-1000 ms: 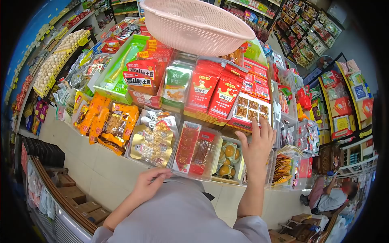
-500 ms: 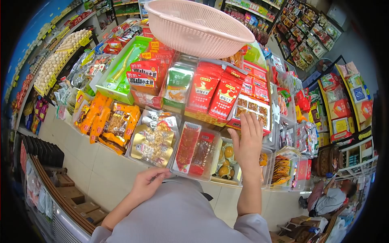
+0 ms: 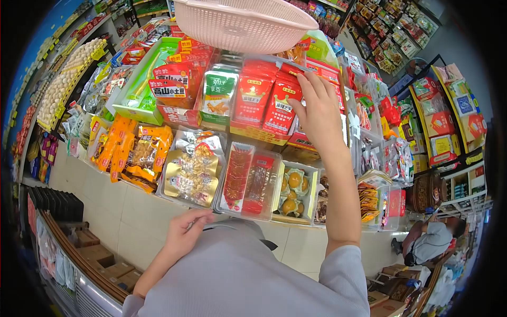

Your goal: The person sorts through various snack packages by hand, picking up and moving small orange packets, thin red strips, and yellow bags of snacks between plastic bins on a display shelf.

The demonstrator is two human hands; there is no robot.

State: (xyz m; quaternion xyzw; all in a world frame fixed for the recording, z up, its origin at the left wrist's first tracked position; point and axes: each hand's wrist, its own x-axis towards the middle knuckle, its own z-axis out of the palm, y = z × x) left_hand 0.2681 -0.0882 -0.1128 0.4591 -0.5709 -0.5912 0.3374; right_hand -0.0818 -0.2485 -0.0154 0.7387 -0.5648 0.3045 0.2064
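My right hand [image 3: 319, 108] is open, fingers reaching forward and thumb apart, over the upper right side of a red packet [image 3: 279, 113]; I can't tell whether the fingertips touch it. The packet stands upright in a yellow-edged box, and I take it as the middle of my clock, twelve being straight away from me. Right beside it, at nine, is a matching red packet [image 3: 252, 95], and past that a green-and-white pack [image 3: 217, 94].

At eleven a big pink basket [image 3: 243, 29] sits over the back of the display and blocks what lies behind it. My own forearm comes in from five, hiding part of the tubs beneath.

At six is a box of round brown foods [image 3: 293, 194], at seven a clear tub [image 3: 272, 182] of red packs, at eight another tub [image 3: 193, 182] with gold and silver packs, and further out orange bags [image 3: 150, 150]. My left hand [image 3: 185, 231] is loosely curled at seven, by the front edge; I can't tell if it touches a tub. Well apart, between four and five, a person [image 3: 430, 240] is bent low.
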